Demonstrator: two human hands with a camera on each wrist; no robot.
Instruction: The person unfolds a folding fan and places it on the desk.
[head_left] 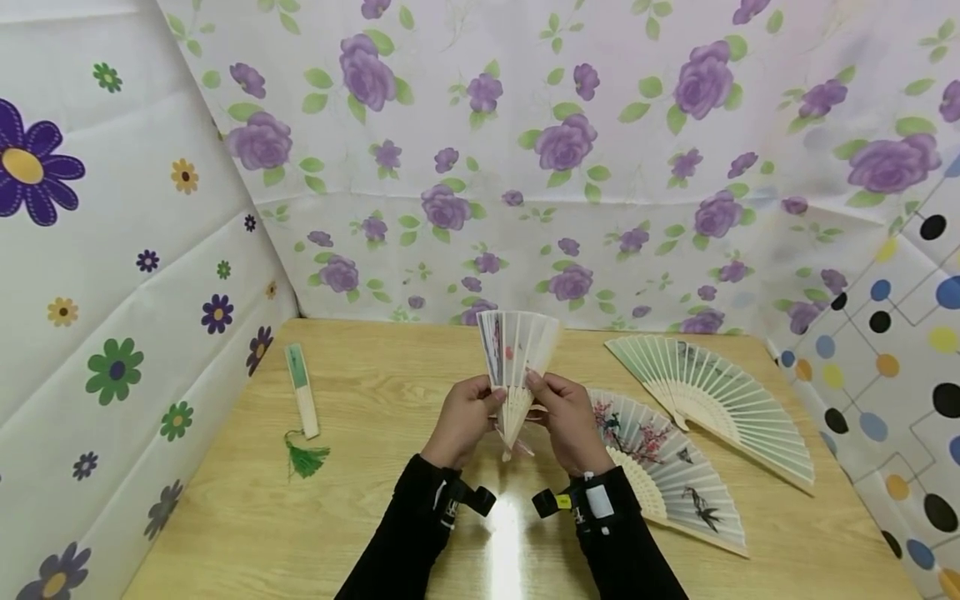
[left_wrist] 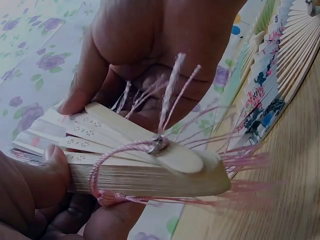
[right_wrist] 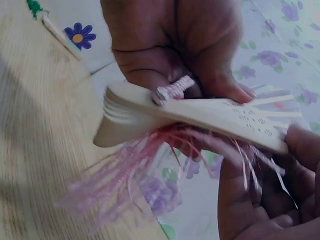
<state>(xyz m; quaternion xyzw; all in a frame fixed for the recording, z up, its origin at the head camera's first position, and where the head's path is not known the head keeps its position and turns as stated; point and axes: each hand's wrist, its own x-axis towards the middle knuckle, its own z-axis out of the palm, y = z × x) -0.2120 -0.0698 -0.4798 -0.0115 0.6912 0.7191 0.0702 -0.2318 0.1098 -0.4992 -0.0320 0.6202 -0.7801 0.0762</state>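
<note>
A partly spread folding fan [head_left: 517,350] with a pale pictured leaf and pierced light ribs stands upright between both hands. My left hand [head_left: 462,417] pinches its left edge, thumb on the ribs. On the other edge, my right hand [head_left: 567,417] pinches with thumb in front. In the left wrist view the left thumb [left_wrist: 57,162] presses a thick stack of ribs [left_wrist: 150,177], while a few front ribs fan apart. A pink cord loops from the metal rivet [left_wrist: 159,145]. In the right wrist view its pink tassel [right_wrist: 125,170] hangs blurred below the fan's narrow end.
Right of the hands lies a spread fan with pink blossoms [head_left: 652,437]; behind it, a spread green fan [head_left: 720,392]. A folded green fan [head_left: 302,392] with a green tassel [head_left: 307,459] lies at left on the wooden table [head_left: 240,517]. Flowered cloth [head_left: 465,167] hangs behind.
</note>
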